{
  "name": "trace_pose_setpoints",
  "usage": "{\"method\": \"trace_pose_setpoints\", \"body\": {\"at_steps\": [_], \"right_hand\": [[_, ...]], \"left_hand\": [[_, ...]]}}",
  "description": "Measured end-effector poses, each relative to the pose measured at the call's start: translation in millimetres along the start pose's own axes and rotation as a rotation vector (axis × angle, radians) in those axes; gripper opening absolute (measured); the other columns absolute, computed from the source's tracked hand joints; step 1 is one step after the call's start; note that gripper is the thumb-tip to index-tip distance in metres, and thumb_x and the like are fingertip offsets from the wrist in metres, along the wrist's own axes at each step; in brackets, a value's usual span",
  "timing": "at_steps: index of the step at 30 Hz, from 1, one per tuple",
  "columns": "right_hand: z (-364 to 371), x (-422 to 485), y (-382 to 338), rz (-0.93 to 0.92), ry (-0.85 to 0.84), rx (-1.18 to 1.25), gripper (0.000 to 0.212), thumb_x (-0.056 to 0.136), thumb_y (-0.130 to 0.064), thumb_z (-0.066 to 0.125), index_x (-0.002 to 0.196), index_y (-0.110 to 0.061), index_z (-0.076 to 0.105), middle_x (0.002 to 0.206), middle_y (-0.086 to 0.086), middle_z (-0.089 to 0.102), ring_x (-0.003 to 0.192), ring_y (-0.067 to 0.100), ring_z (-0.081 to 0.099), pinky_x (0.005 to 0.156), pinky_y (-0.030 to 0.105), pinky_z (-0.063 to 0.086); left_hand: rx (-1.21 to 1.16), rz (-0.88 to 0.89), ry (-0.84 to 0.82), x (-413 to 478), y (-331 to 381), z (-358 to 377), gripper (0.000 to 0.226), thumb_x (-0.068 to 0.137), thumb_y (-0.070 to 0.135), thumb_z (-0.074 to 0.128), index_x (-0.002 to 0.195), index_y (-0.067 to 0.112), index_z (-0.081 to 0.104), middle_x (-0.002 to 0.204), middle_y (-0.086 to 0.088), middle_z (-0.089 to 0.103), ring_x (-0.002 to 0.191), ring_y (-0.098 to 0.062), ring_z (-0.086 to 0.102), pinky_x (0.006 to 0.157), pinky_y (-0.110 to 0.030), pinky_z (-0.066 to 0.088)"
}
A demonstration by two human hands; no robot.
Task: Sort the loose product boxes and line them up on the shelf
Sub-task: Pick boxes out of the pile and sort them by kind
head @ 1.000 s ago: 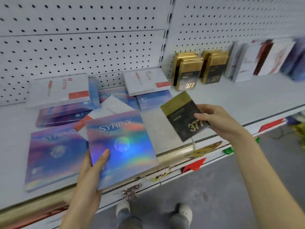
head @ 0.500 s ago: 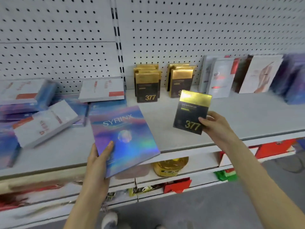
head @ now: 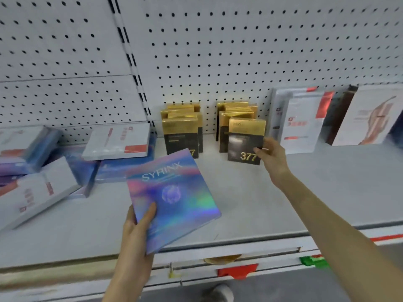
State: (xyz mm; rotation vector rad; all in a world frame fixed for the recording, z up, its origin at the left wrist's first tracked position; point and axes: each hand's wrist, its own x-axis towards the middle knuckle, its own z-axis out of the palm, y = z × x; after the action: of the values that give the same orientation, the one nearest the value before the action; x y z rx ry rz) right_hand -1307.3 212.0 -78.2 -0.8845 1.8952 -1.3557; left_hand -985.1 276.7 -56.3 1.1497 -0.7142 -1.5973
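Observation:
My right hand (head: 271,156) grips a black and gold box marked 377 (head: 245,141) by its right edge. The box stands upright at the front of the right-hand row of like boxes (head: 236,111). A second row of the same boxes (head: 181,127) stands just to the left. My left hand (head: 137,227) holds a holographic blue and pink SYRINX box (head: 174,197) by its lower left corner, tilted above the front of the white shelf (head: 272,205).
Loose white and red boxes (head: 117,140) and blue holographic boxes (head: 87,171) lie piled on the shelf's left part. White boxes (head: 301,120) lean upright at the back right. A pegboard wall (head: 218,51) backs the shelf. A lower shelf edge with red tags (head: 237,271) runs below.
My right hand carried the 377 box up and back from mid-air to the front of the right-hand row. My left hand keeps the SYRINX box. The view shifted right along the shelf.

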Motion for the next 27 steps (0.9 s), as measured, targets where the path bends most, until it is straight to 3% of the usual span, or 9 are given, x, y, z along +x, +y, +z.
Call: {"method": "trace_pose_setpoints", "body": {"at_steps": [6,11,17,20,23,25,27], "right_hand": [[-5.1,32.2,5.2,-0.048,-0.034,-0.285,0.036,0.094,-0.016,0.058,0.127,-0.008,0.049,0.122,0.009,0.063,0.112,0.026,0.060,0.091,0.031,0.045],[-5.2,43.6,2.1,-0.089,-0.100,-0.340,0.038,0.094,-0.020,0.059,0.129,-0.009,0.048,0.123,0.008,0.062,0.109,0.020,0.058,0.084,0.023,0.042],[-6.6,52.6,7.1,-0.089,-0.169,-0.360,0.033,0.094,-0.025,0.059,0.122,-0.010,0.050,0.113,0.006,0.063,0.102,0.020,0.060,0.080,0.026,0.044],[-13.9,50.2,6.8,-0.051,-0.168,-0.290,0.035,0.096,-0.025,0.056,0.126,-0.010,0.048,0.113,0.005,0.061,0.102,0.017,0.057,0.079,0.024,0.040],[-33.2,38.8,3.5,-0.013,-0.175,-0.158,0.036,0.096,-0.026,0.055,0.129,-0.012,0.049,0.113,0.002,0.057,0.102,0.016,0.054,0.083,0.025,0.041],[-53.8,29.4,4.8,0.030,-0.242,-0.055,0.028,0.096,-0.029,0.056,0.120,-0.014,0.054,0.115,0.006,0.061,0.102,0.021,0.060,0.089,0.032,0.049],[-84.7,13.8,4.1,0.126,-0.383,0.069,0.024,0.096,-0.031,0.055,0.113,-0.014,0.057,0.112,0.012,0.065,0.095,0.023,0.067,0.085,0.033,0.055]], "left_hand": [[-0.018,-0.046,-0.019,25.4,-15.7,43.9,0.033,0.092,0.013,0.052,0.124,0.021,0.059,0.114,-0.003,0.070,0.100,-0.021,0.068,0.064,-0.027,0.058],[0.022,-0.046,-0.032,41.0,-23.6,71.7,0.030,0.092,0.014,0.054,0.120,0.021,0.059,0.112,-0.001,0.071,0.097,-0.018,0.069,0.065,-0.026,0.058],[0.071,-0.004,-0.046,44.7,-29.2,86.4,0.030,0.090,0.017,0.056,0.120,0.023,0.059,0.111,0.000,0.071,0.099,-0.021,0.069,0.073,-0.033,0.060],[0.106,0.034,-0.030,40.2,-33.0,91.4,0.031,0.090,0.017,0.056,0.121,0.021,0.058,0.115,-0.002,0.070,0.103,-0.024,0.067,0.082,-0.039,0.057],[0.115,0.074,-0.005,29.9,-42.8,104.7,0.033,0.089,0.015,0.056,0.122,0.018,0.057,0.117,-0.005,0.068,0.103,-0.025,0.067,0.081,-0.036,0.056],[0.102,0.089,0.003,18.8,-53.0,121.7,0.033,0.087,0.015,0.057,0.119,0.017,0.058,0.117,-0.008,0.068,0.101,-0.025,0.067,0.079,-0.035,0.057],[0.087,0.106,-0.021,4.2,-66.7,146.6,0.034,0.084,0.015,0.058,0.118,0.015,0.058,0.115,-0.008,0.069,0.099,-0.024,0.067,0.078,-0.033,0.058]]}}
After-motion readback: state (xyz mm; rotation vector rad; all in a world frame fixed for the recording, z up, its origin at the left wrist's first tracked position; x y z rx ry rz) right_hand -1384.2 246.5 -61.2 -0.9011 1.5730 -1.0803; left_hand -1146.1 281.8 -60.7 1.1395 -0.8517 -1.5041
